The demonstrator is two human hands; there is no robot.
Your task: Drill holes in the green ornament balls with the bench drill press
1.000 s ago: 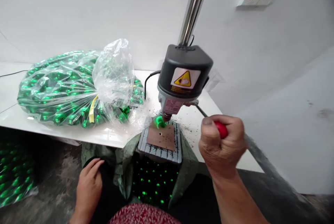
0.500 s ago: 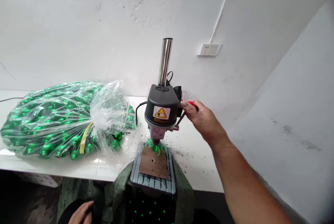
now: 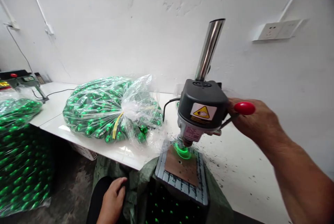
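Observation:
My right hand [image 3: 257, 119] is at the right side of a black and grey bench drill press [image 3: 205, 102], closed at its feed lever [image 3: 229, 121]. The lever's red knob [image 3: 244, 108] shows in front of the hand; my fingertips are hidden behind the drill head. Under the chuck [image 3: 187, 143], a shiny green ring-like shape [image 3: 182, 151], blurred, sits on a brown board [image 3: 180, 172] over the grey slotted base [image 3: 200, 182]. My left hand [image 3: 112, 198] rests low over my dark-clothed leg, holding nothing, fingers loosely bent and apart.
A tied clear bag of shiny green balls [image 3: 96, 109] lies on the white table [image 3: 130, 151] left of the drill. Dark shavings are scattered around the base. Green cloth [image 3: 219, 196] hangs below, beside more green balls [image 3: 167, 206]. Farther left stands another machine [image 3: 21, 78] above another bag [image 3: 23, 168].
The view has swung left and closer, so the drill press appears farther right and larger. The red knob now shows in front of my right hand. My left hand stays low by my leg.

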